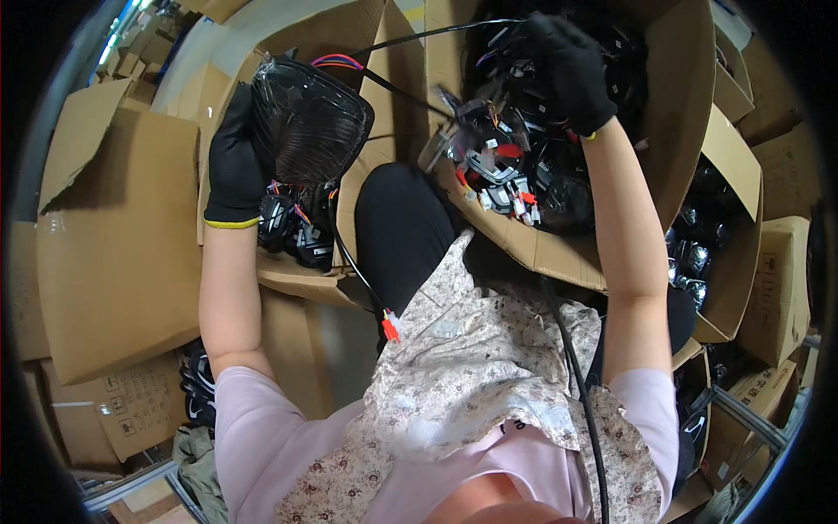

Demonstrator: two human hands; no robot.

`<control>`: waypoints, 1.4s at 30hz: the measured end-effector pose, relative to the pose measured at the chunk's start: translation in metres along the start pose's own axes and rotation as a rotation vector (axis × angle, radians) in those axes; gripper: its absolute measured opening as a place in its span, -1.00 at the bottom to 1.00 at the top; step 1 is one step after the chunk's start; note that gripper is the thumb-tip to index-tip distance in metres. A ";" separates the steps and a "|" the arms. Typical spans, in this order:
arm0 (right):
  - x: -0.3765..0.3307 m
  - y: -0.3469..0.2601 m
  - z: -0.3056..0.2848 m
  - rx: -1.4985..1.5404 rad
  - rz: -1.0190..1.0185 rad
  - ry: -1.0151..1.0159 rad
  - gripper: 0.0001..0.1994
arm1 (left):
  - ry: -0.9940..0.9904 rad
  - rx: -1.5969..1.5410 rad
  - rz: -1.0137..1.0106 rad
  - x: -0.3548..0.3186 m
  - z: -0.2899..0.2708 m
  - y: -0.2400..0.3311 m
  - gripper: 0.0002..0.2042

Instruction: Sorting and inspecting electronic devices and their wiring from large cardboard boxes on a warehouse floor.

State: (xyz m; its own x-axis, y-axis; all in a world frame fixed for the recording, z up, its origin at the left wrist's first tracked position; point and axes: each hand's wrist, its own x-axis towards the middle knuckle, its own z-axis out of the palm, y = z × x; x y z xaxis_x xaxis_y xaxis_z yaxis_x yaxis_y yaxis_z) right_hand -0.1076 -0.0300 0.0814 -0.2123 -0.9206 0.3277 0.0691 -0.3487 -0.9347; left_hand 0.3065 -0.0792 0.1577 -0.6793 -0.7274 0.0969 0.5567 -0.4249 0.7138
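My left hand point(234, 166), in a black glove, grips a dark, rounded unit point(319, 122) with a finely ribbed face and a clear film over it. I cannot make out exactly what kind of device it is. Red and blue wires leave its upper side, and a lead with a red and white connector point(390, 327) hangs below. From the unit a black cable point(436, 32) runs up to my right hand point(572, 74), also gloved in black. That hand is closed around the cable's far end, above the large carton; its fingertips are partly hidden.
The large carton point(559, 253) holds many dark wired parts, with white and red connectors point(511, 196). Under the unit, an open carton point(297, 278) contains similar parts. Film-wrapped parts point(694, 258) fill a box on the right. A closed carton point(122, 279) stands at left.
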 end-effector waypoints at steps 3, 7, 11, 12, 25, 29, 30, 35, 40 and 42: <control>-0.004 0.004 -0.012 0.081 0.009 0.017 -0.75 | -0.098 -0.076 -0.101 0.009 0.011 -0.007 -0.52; -0.001 -0.008 -0.023 0.345 -0.049 0.120 -0.76 | -0.056 0.005 -0.014 0.004 0.019 -0.005 -0.51; -0.007 0.045 -0.022 -0.302 -0.044 -0.211 -0.60 | -0.141 0.003 0.198 0.000 0.020 0.020 -0.52; -0.018 0.059 -0.005 -0.240 0.043 -0.330 -0.42 | -0.137 0.028 0.306 -0.001 0.035 0.018 -0.59; -0.016 0.053 0.041 0.170 -0.159 0.082 -0.77 | 0.085 0.119 0.113 -0.013 0.045 -0.001 -0.59; -0.020 0.054 0.040 -0.518 -0.105 -0.324 -0.75 | 0.276 0.428 0.020 0.007 0.029 -0.027 -0.61; -0.021 0.056 0.034 -0.395 -0.002 -0.314 -0.73 | 0.262 0.384 -0.029 0.008 0.020 -0.031 -0.59; -0.008 0.013 -0.004 0.220 -0.088 0.195 -0.80 | 0.207 0.203 -0.070 0.011 0.033 -0.037 -0.54; -0.007 0.011 -0.049 0.089 -0.151 0.101 -0.73 | 0.176 0.124 0.059 0.007 0.000 -0.014 -0.52; -0.012 0.008 -0.052 0.467 -0.211 0.060 -0.70 | 0.135 0.038 0.182 -0.006 -0.012 0.000 -0.52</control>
State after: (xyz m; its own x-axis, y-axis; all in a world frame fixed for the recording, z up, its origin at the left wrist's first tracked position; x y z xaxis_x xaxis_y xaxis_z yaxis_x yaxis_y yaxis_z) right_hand -0.1552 -0.0124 0.0633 -0.3233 -0.8147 0.4814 0.4433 -0.5799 -0.6836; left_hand 0.3161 -0.0811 0.1491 -0.4978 -0.8567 0.1349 0.6443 -0.2612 0.7188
